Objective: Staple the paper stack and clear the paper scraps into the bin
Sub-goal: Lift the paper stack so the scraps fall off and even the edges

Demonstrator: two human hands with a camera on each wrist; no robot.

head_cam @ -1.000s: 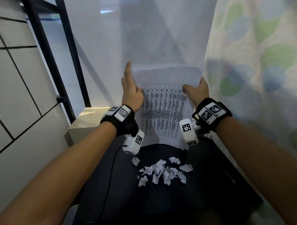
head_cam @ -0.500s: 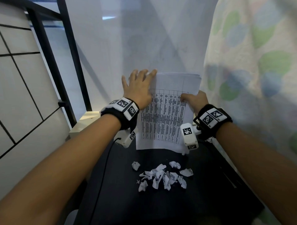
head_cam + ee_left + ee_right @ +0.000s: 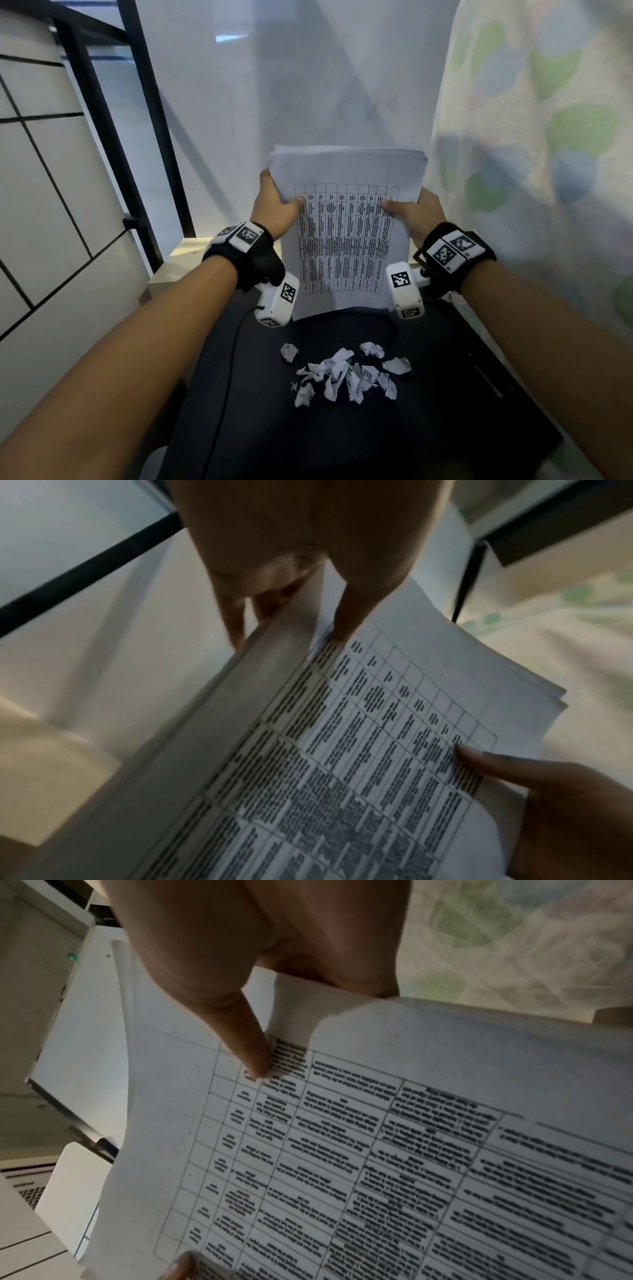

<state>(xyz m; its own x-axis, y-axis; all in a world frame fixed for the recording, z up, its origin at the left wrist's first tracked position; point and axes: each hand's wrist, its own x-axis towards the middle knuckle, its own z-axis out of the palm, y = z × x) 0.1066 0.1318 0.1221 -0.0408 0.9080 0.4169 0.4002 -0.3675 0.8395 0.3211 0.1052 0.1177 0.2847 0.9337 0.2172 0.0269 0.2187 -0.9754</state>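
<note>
Fingers and thumbs of our left hand [image 3: 274,209] and right hand [image 3: 416,212] pinch the side edges of the paper stack [image 3: 346,236], standing upright at the far edge of the black table [image 3: 239,428], behind the paper scraps [image 3: 342,375].

This looks like a corner of a home or small office, though nothing settles which. A small black counter [image 3: 445,428] stands against a plain white wall [image 3: 308,85], with a pale curtain [image 3: 548,137] printed with green and blue blobs hanging along its right side. To the left runs a wall of large white tiles [image 3: 41,205] with dark joints, beside a black metal frame [image 3: 144,120]. A cream box-like surface [image 3: 185,253] sits in the corner beyond the counter. The paper stack [image 3: 346,240] of printed tables and the crumpled paper scraps [image 3: 346,375] on the counter suggest desk work.
</note>
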